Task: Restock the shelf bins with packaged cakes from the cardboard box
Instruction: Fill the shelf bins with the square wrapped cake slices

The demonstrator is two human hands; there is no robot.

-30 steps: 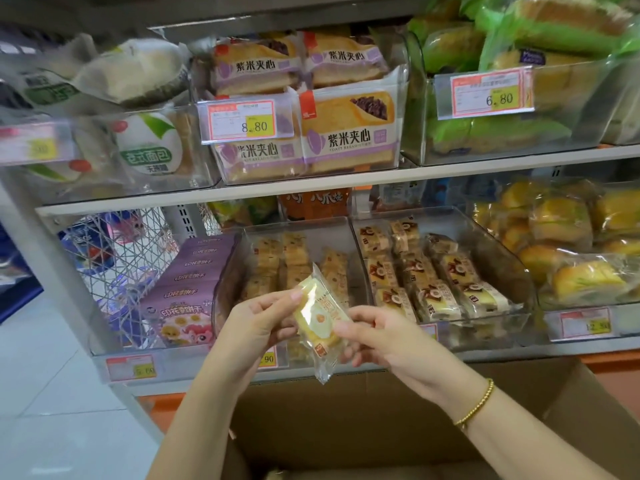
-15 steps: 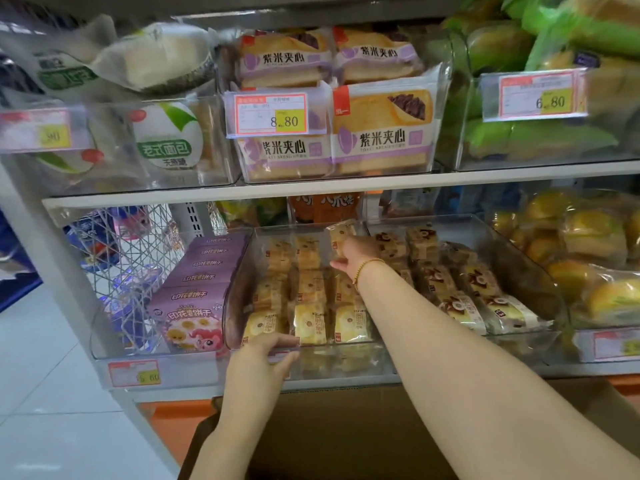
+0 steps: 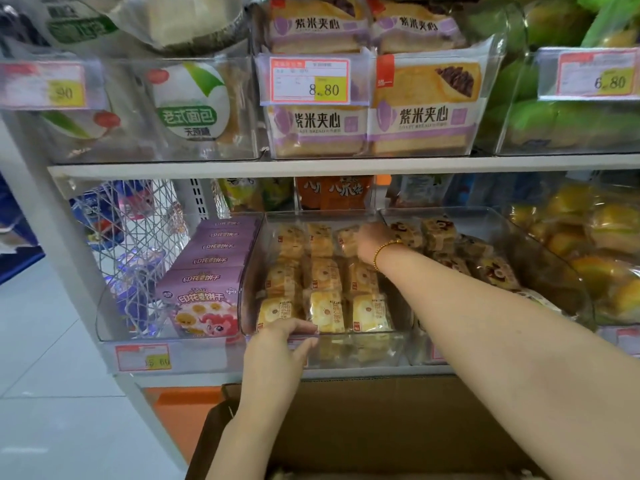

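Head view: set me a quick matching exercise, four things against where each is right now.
Things:
1 left hand
2 right hand
3 purple boxes
4 cardboard box

Places:
A below the shelf
B back of the cake bin
C front rim of the cake bin
D left of the cake bin

Pairs: 1-C; 2-B; 3-D; 4-A

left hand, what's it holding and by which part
The left hand grips the clear cake bin by its front rim, fingers hooked over the lip and thumb on the front wall.

Glossy clear-plastic bin — matt cardboard box
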